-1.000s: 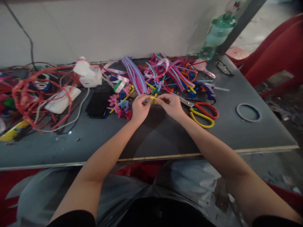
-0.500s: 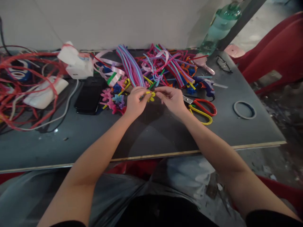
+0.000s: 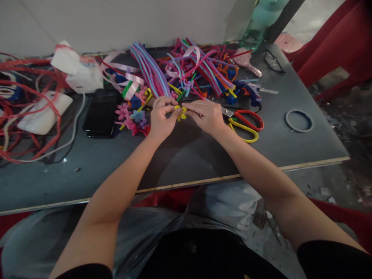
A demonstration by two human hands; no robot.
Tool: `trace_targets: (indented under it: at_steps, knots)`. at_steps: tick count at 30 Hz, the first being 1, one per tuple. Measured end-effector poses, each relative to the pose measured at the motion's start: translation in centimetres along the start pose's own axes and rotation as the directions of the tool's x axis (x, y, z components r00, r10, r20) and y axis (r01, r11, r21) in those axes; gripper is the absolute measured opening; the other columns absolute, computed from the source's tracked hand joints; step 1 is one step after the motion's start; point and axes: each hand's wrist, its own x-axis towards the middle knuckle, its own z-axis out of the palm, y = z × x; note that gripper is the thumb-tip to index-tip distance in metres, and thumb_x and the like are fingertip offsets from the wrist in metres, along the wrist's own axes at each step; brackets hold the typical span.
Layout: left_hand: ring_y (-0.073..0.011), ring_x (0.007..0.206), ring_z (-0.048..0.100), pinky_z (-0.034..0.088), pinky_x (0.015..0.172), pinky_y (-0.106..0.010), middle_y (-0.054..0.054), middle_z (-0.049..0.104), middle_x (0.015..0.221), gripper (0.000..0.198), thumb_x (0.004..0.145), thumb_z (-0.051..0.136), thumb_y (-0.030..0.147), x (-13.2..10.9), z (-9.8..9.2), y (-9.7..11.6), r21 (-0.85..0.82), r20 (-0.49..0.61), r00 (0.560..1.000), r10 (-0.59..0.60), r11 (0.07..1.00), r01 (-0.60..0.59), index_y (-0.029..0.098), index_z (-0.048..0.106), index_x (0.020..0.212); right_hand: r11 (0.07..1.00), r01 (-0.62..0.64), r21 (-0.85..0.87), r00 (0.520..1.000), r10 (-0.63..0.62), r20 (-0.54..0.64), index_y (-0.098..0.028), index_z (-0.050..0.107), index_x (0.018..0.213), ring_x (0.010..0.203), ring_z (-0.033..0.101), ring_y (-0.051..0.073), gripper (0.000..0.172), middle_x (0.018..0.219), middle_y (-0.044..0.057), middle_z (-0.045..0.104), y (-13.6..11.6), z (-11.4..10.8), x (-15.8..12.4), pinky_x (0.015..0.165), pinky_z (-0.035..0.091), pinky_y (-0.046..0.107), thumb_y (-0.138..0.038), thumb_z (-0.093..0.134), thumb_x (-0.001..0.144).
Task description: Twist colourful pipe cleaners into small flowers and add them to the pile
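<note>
Toward the view's nine o'clock lies a glossy black rectangular phone (image 3: 100, 113). The left hand (image 3: 164, 117) pinches a small yellow fuzzy-petalled flower (image 3: 182, 115) — just twelve o'clock of centre. The right hand (image 3: 205, 115), fingers narrowed, meets its three o'clock edge — whether gripping, I cannot tell. Toward three o'clock lie metal scissors with red-and-yellow handles (image 3: 238, 114).

A small yellow flower (image 3: 181, 114), its petals apparently looped, is pinched between the fingers (image 3: 175, 113).
</note>
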Motion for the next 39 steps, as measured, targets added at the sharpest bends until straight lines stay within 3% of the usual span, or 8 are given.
trace_targets:
  at_steps: [5,9,15,22,26,32,36,39]
  knots:
    - [-0.0251,0.100,0.066,0.054,0.101,-0.051,-0.004,0.071,0.086,0.043,0.087,0.067,0.064,-0.2,-0.1,0.2,0.001,-0.012,1.000,-0.005,1.000,0.005,0.027,0.072,0.066,0.996,0.079,-0.049,0.997,-0.078,0.022,-0.025,0.082,0.101,0.092,0.074,0.020,0.030,0.098,0.005,0.080,0.0,0.0,-0.1,0.083,0.055,0.033,-0.039,0.056,0.099]
    - [-0.0272,0.105,0.063,0.054,0.102,-0.053,-0.005,0.068,0.083,0.037,0.080,0.077,0.063,-0.3,-0.1,-0.3,0.016,-0.028,0.999,-0.022,1.000,0.022,0.028,0.074,0.069,0.997,0.048,-0.059,0.997,-0.045,0.062,-0.025,0.082,0.097,0.090,0.074,0.019,0.029,0.094,0.004,0.079,-0.2,0.0,-0.1,0.078,0.054,0.031,-0.037,0.056,0.098]
    - [-0.0271,0.102,0.063,0.051,0.104,-0.055,-0.005,0.067,0.086,0.043,0.081,0.073,0.067,-0.5,0.1,-0.7,0.016,-0.010,0.999,-0.043,0.999,0.043,0.025,0.073,0.070,0.999,0.010,-0.039,0.998,-0.008,0.065,-0.025,0.082,0.087,0.087,0.074,0.019,0.027,0.090,0.003,0.079,-0.2,0.3,-0.1,0.076,0.052,0.031,-0.034,0.058,0.095]
    - [-0.0291,0.111,0.060,0.050,0.098,-0.054,-0.006,0.069,0.091,0.043,0.086,0.068,0.067,-0.3,-0.4,-0.3,0.074,-0.073,0.997,0.020,0.997,-0.015,0.026,0.070,0.073,0.968,-0.172,0.185,0.984,0.179,-0.021,-0.020,0.080,0.092,0.074,0.067,0.015,0.026,0.088,0.005,0.078,-1.6,0.2,0.4,0.072,0.054,0.028,-0.042,0.067,0.090]
    - [-0.0281,0.110,0.060,0.050,0.093,-0.051,-0.006,0.068,0.091,0.046,0.088,0.064,0.069,-0.3,-0.7,-0.1,0.094,-0.072,0.994,0.082,0.993,-0.075,0.026,0.071,0.077,0.895,-0.250,0.369,0.968,0.231,0.094,-0.016,0.075,0.083,0.066,0.061,0.011,0.036,0.077,0.004,0.072,-1.4,0.0,0.8,0.060,0.049,0.024,-0.051,0.068,0.090]
    - [-0.0280,0.113,0.061,0.053,0.090,-0.047,-0.005,0.070,0.099,0.046,0.082,0.068,0.072,-0.2,-0.5,-0.2,0.002,0.019,1.000,-0.004,1.000,0.004,0.027,0.075,0.073,0.671,-0.392,0.629,0.908,0.171,0.383,-0.015,0.068,0.079,0.052,0.046,0.005,0.051,0.067,0.001,0.063,-0.6,-0.7,1.0,0.041,0.033,0.019,-0.065,0.078,0.077]
    - [-0.0281,0.115,0.063,0.054,0.097,-0.047,-0.006,0.071,0.101,0.038,0.082,0.072,0.067,0.0,-0.6,0.0,-0.013,0.020,1.000,-0.021,1.000,0.021,0.030,0.077,0.076,0.622,-0.439,0.648,0.893,0.218,0.395,-0.015,0.065,0.077,0.048,0.040,0.004,0.054,0.063,-0.001,0.059,-0.5,-0.5,1.0,0.039,0.030,0.019,-0.067,0.080,0.073]
    - [-0.0258,0.117,0.065,0.056,0.098,-0.043,-0.006,0.071,0.112,0.040,0.088,0.064,0.068,0.1,-0.7,0.1,-0.063,0.000,0.999,-0.046,0.997,0.046,0.031,0.079,0.095,0.573,-0.459,0.679,0.889,0.301,0.346,-0.016,0.065,0.080,0.048,0.039,0.004,0.055,0.066,-0.002,0.058,-0.3,-0.1,1.1,0.037,0.027,0.019,-0.069,0.078,0.074]
